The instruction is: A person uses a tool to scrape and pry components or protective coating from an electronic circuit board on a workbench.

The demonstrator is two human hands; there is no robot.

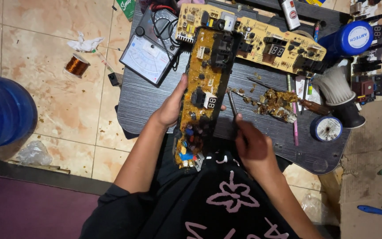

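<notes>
A single head-worn camera looks almost straight down from close above the person's lap. The fingers of both hands sit near the middle, the dark table (pixel 147 102) spreads beyond the fingertips, and tiled floor (pixel 45 102) lies left of them.

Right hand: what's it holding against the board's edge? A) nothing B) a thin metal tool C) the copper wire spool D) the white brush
B: the right hand grips a thin metal tool whose tip meets the edge of the yellowed circuit board, which the left hand steadies.
</notes>
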